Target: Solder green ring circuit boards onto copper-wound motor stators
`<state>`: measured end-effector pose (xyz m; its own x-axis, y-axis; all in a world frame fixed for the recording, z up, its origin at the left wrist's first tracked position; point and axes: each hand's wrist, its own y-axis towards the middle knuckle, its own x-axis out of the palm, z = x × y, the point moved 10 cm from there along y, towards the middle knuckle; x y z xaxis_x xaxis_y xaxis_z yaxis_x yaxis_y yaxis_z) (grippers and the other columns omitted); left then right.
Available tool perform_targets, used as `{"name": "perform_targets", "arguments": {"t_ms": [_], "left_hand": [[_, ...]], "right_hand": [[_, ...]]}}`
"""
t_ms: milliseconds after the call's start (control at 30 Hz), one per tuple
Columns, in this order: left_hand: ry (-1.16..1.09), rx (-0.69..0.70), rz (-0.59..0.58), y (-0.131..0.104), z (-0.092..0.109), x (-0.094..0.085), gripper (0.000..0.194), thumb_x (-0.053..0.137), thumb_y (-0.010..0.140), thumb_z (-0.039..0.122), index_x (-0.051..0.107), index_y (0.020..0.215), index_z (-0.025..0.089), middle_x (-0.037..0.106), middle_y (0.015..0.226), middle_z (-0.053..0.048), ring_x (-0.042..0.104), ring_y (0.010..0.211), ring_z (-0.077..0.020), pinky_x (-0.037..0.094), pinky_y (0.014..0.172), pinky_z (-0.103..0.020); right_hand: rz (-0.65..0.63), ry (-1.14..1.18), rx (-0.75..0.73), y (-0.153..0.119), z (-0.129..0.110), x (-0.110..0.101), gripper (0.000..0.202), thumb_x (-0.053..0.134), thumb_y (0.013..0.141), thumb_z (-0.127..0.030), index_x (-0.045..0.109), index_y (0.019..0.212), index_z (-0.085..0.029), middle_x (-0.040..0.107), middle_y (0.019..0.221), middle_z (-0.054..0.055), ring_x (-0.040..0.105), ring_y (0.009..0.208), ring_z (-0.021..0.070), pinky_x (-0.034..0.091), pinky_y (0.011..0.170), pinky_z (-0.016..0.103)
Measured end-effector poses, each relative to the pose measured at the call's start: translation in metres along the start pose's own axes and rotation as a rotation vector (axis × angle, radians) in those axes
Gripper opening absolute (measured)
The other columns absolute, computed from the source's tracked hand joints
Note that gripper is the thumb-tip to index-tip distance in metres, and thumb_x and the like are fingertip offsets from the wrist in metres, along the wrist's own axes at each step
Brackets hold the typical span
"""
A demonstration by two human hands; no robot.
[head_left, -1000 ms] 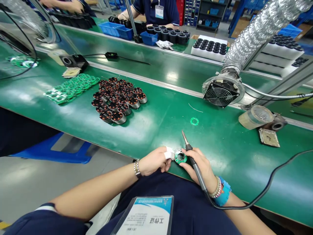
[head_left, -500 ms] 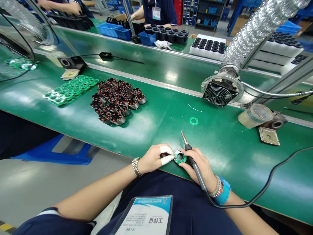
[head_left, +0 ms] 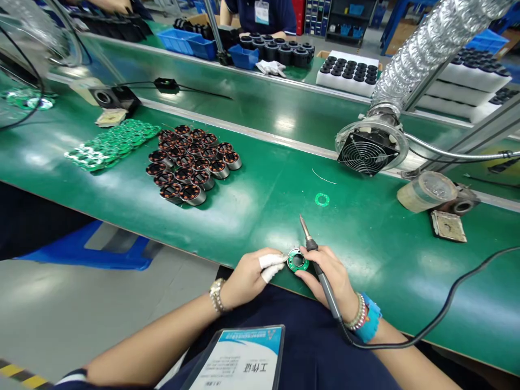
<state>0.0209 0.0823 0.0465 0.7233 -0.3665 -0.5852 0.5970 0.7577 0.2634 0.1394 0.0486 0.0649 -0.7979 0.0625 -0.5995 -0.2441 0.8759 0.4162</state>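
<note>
A round part with a green ring board on top (head_left: 298, 260) sits at the near edge of the green bench. My right hand (head_left: 331, 276) holds a soldering iron (head_left: 327, 287), its tip pointing up and away, while thumb and fingertips touch the round part. White tape wraps two fingers of my left hand (head_left: 254, 273); they are pinched together at the part's left side, and whatever is between them is too small to make out. Beyond the iron's tip lies a loose green ring board (head_left: 322, 200).
Copper-wound cores (head_left: 193, 162) stand at centre left, beside stacked green boards (head_left: 111, 145). A fan on a foil duct (head_left: 368, 154) hangs at the right, near a cloudy cup (head_left: 426, 192) and a sponge tray (head_left: 448, 226). Across the bench sits a person (head_left: 264, 21).
My left hand has shifted slightly left, and its taped fingers have closed together. My right hand keeps the iron and stays at the round part. The view has shifted slightly.
</note>
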Motion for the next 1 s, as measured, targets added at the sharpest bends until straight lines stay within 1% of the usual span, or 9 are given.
{"name": "perform_targets", "arguments": {"t_ms": [133, 233, 333, 433, 500, 600, 700, 800, 1000], "left_hand": [[-0.231, -0.082, -0.222, 0.022, -0.021, 0.005, 0.011, 0.055, 0.082, 0.022, 0.065, 0.085, 0.017, 0.066, 0.081, -0.004, 0.062, 0.072, -0.013, 0.05, 0.069, -0.024], [-0.311, -0.029, -0.382, 0.037, -0.016, 0.013, 0.012, 0.056, 0.082, 0.021, 0.066, 0.085, 0.017, 0.065, 0.081, -0.005, 0.061, 0.073, -0.0128, 0.049, 0.069, -0.024], [-0.305, 0.015, -0.45, 0.043, -0.009, 0.017, 0.011, 0.055, 0.082, 0.02, 0.066, 0.083, 0.017, 0.064, 0.079, -0.004, 0.06, 0.073, -0.0123, 0.048, 0.069, -0.024], [-0.25, -0.003, -0.424, 0.041, -0.009, 0.019, 0.009, 0.054, 0.081, 0.021, 0.063, 0.079, 0.017, 0.06, 0.075, -0.002, 0.057, 0.067, -0.0113, 0.047, 0.064, -0.023], [-0.25, -0.059, -0.335, 0.037, -0.013, 0.018, 0.007, 0.055, 0.079, 0.021, 0.059, 0.077, 0.016, 0.057, 0.073, -0.001, 0.054, 0.063, -0.0106, 0.046, 0.059, -0.022], [-0.356, -0.222, -0.161, 0.027, -0.025, 0.021, 0.008, 0.055, 0.077, 0.022, 0.053, 0.074, 0.015, 0.052, 0.068, 0.0, 0.051, 0.056, -0.0091, 0.044, 0.052, -0.02], [-0.5, -0.405, -0.074, 0.014, -0.037, 0.029, 0.013, 0.055, 0.077, 0.025, 0.048, 0.073, 0.015, 0.048, 0.066, 0.002, 0.049, 0.052, -0.0081, 0.044, 0.048, -0.02], [-0.635, -0.463, -0.116, 0.01, -0.039, 0.035, 0.014, 0.055, 0.079, 0.028, 0.051, 0.079, 0.014, 0.049, 0.072, 0.001, 0.051, 0.055, -0.0077, 0.047, 0.051, -0.021], [-0.753, -0.386, -0.341, 0.019, -0.036, 0.036, 0.016, 0.055, 0.081, 0.028, 0.058, 0.088, 0.014, 0.053, 0.079, -0.001, 0.057, 0.064, -0.0091, 0.049, 0.065, -0.025]], "right_hand": [[-0.005, 0.004, 0.015, -0.001, 0.002, 0.001, 0.03, 0.059, 0.081, -0.019, 0.049, 0.109, -0.021, 0.064, 0.102, 0.008, 0.058, 0.091, 0.0204, 0.051, 0.079, 0.036], [-0.008, 0.007, 0.014, -0.002, 0.002, 0.001, 0.031, 0.06, 0.081, -0.018, 0.049, 0.109, -0.021, 0.063, 0.102, 0.008, 0.057, 0.091, 0.0202, 0.05, 0.078, 0.036], [-0.011, 0.01, 0.014, -0.002, 0.003, 0.002, 0.03, 0.06, 0.081, -0.019, 0.049, 0.109, -0.02, 0.063, 0.101, 0.009, 0.057, 0.092, 0.0205, 0.05, 0.079, 0.037], [-0.012, 0.015, 0.017, -0.002, 0.004, 0.002, 0.03, 0.06, 0.081, -0.019, 0.049, 0.109, -0.02, 0.063, 0.101, 0.009, 0.057, 0.093, 0.0205, 0.05, 0.079, 0.037], [-0.012, 0.022, 0.018, -0.002, 0.004, 0.002, 0.03, 0.06, 0.081, -0.018, 0.049, 0.109, -0.02, 0.063, 0.102, 0.009, 0.057, 0.093, 0.0204, 0.05, 0.079, 0.037], [-0.013, 0.036, 0.016, -0.002, 0.004, 0.002, 0.031, 0.06, 0.08, -0.017, 0.049, 0.109, -0.02, 0.063, 0.103, 0.009, 0.056, 0.094, 0.0206, 0.05, 0.08, 0.036], [-0.011, 0.048, 0.014, -0.002, 0.003, 0.002, 0.032, 0.06, 0.08, -0.016, 0.048, 0.11, -0.02, 0.062, 0.105, 0.009, 0.056, 0.096, 0.0209, 0.049, 0.081, 0.037], [-0.011, 0.043, 0.013, -0.001, 0.003, 0.002, 0.033, 0.06, 0.081, -0.016, 0.048, 0.111, -0.021, 0.062, 0.104, 0.009, 0.056, 0.094, 0.0209, 0.049, 0.08, 0.037], [-0.011, 0.028, 0.01, -0.001, 0.002, 0.002, 0.031, 0.06, 0.081, -0.017, 0.048, 0.109, -0.021, 0.062, 0.103, 0.008, 0.057, 0.091, 0.0207, 0.049, 0.079, 0.036]]}}
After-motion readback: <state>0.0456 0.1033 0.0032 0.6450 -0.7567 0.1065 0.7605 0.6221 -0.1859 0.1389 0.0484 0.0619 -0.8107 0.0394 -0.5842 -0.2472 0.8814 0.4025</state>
